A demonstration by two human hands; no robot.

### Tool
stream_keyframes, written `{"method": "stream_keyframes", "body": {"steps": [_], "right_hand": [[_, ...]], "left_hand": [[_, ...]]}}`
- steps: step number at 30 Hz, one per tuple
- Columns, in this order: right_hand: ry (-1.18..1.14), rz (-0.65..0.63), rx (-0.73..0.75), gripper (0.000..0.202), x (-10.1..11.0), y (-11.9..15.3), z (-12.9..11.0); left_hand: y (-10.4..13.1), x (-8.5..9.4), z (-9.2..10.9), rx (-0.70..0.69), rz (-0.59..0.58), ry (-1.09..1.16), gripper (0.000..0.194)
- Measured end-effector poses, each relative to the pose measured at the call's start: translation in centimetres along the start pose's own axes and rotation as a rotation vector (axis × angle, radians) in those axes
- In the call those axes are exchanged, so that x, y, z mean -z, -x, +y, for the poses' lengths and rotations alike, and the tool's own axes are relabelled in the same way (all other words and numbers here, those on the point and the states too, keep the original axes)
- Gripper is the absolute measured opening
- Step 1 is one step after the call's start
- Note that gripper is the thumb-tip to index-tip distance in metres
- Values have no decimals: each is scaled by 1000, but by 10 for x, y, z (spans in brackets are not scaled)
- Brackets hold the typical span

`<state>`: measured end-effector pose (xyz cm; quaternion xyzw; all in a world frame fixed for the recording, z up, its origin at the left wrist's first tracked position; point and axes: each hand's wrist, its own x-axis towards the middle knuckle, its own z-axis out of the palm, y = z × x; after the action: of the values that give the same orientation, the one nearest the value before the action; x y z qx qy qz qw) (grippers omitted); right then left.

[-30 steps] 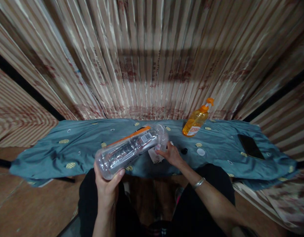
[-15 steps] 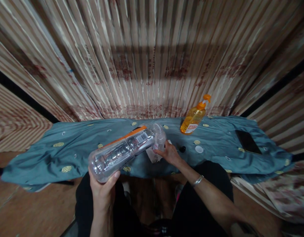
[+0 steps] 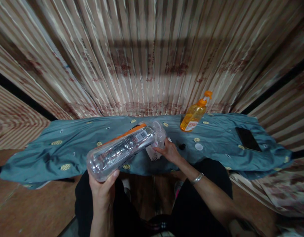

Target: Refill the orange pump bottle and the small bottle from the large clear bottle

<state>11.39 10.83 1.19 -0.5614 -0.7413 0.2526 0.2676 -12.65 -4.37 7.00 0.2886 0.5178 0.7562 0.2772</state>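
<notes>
My left hand (image 3: 102, 186) is wrapped round the base end of a large clear plastic bottle (image 3: 121, 149) with an orange and silver label. The bottle lies tilted, its neck end lower on the right and meeting a small clear container (image 3: 160, 134). Closed on that small container from the right is my right hand (image 3: 169, 152). Where the two mouths meet is not clearly visible. Beneath them a white piece of paper or tissue (image 3: 153, 154) rests on the cloth. A small black cap (image 3: 182, 146) and a white round disc (image 3: 198, 146) lie right of my right hand.
A pump bottle of orange liquid (image 3: 192, 118) stands at the back, right of centre. Farther right lies a flat black phone-like object (image 3: 248, 139). The narrow surface wears a teal patterned cloth (image 3: 77, 138); a striped curtain (image 3: 152, 65) hangs behind it.
The view has shifted slightly. Both hands keep their hold, and the large bottle remains tilted against the small container with little visible movement.
</notes>
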Motion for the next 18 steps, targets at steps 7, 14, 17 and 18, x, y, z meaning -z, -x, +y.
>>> {"method": "stream_keyframes", "body": {"steps": [7, 14, 17, 18], "right_hand": [[-19, -6, 13, 48, 0, -1, 2], [0, -10, -4, 50, -3, -1, 5], [-7, -2, 0, 49, -4, -1, 5], [-12, 6, 4, 47, -4, -1, 5]], "left_hand": [[2, -3, 3, -5, -12, 9, 92], [1, -7, 6, -11, -6, 14, 91], [1, -10, 8, -14, -10, 22, 90], [1, -10, 8, -17, -11, 23, 89]]}}
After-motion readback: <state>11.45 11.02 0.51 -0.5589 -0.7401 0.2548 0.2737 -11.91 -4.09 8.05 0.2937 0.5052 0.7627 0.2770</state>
